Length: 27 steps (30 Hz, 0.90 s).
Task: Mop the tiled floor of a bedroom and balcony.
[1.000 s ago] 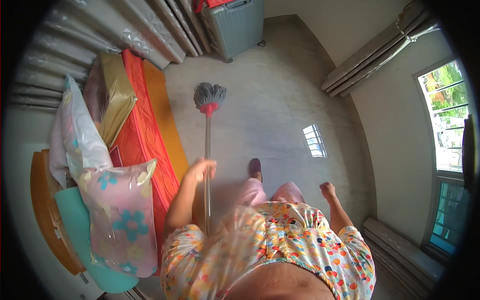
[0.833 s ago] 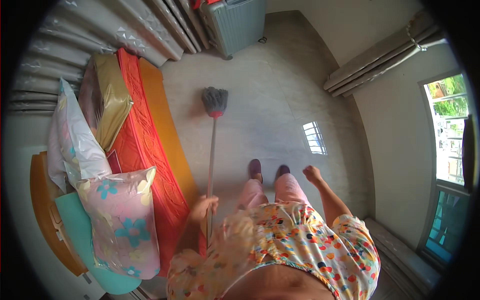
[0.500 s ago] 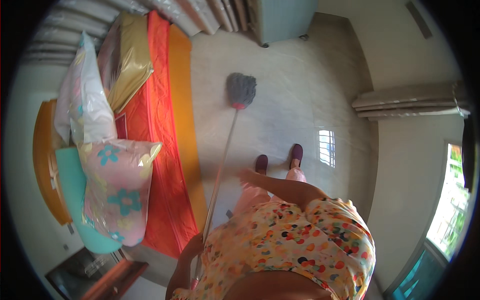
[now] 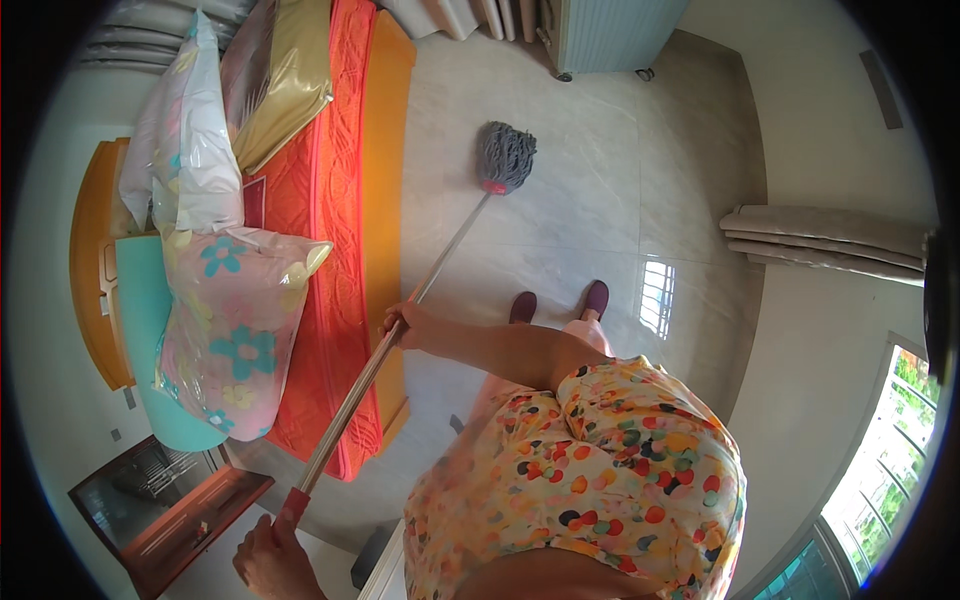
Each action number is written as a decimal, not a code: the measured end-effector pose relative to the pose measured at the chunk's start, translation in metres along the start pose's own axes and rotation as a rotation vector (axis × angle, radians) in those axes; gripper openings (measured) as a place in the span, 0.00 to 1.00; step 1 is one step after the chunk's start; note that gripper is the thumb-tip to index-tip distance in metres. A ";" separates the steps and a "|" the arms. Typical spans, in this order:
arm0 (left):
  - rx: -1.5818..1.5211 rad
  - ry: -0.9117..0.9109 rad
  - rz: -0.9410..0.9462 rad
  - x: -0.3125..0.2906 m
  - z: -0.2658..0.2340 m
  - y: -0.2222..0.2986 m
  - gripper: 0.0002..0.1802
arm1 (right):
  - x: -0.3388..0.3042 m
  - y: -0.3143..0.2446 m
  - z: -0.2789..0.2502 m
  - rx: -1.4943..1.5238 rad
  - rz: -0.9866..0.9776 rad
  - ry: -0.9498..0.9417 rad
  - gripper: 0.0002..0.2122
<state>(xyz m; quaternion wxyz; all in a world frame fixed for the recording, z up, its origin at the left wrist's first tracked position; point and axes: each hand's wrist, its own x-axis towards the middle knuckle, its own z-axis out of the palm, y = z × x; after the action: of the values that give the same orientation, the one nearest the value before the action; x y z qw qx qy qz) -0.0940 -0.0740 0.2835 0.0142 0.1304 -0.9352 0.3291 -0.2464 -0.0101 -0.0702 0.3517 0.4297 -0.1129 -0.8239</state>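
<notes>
Floor (image 4: pixel 590 160) of glossy grey, marbled tile fills the middle of the view I watch from afar, with thin joints across it and a barred patch of window light (image 4: pixel 657 298) reflected at 3 o'clock. Pale walls (image 4: pixel 820 370) bend round the right side, with a beige curtain (image 4: pixel 830 240) jutting out at 3 and a bright window (image 4: pixel 895 430) at 4. I see a grey-blue suitcase (image 4: pixel 615 38) on wheels at 1 o'clock, and from 9 to 11 a red-orange mattress (image 4: pixel 338 200) on a wooden bed frame (image 4: pixel 385 180), carrying plastic-wrapped pillows, the nearest a pink flowered pillow (image 4: pixel 235 330). My mop (image 4: pixel 508 155) has its head on the tiles at 12 o'clock: thick, shaggy grey strands gathered into a small red collar, then a slim, shiny metal pole slanting down toward 7, ending in a red grip. The right hand (image 4: pixel 402 322), just off centre toward 8 o'clock, has its fingers wrapped around the pole. At 7, the left hand (image 4: pixel 272 555) grasps the red grip with thumb against it; I can't tell how tightly. Two dark purple shoes (image 4: pixel 595 298) stand on the tiles toward 3.
</notes>
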 end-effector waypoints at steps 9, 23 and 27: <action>-0.454 0.633 0.216 0.063 0.017 -0.004 0.21 | -0.025 -0.040 0.017 0.120 -0.042 -0.242 0.05; -0.984 0.987 1.234 0.170 -0.088 0.156 0.06 | -0.156 -0.135 -0.053 0.262 -0.711 -0.435 0.06; -1.733 0.542 1.386 0.166 -0.044 0.265 0.09 | -0.165 -0.186 -0.145 0.591 -0.944 -0.142 0.07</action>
<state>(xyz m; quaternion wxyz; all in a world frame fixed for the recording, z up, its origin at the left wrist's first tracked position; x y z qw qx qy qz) -0.3235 0.1125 0.1745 0.1161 -0.5426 -0.6848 -0.4724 -0.1590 0.2540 -0.1446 -0.1990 0.4576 -0.1575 -0.8522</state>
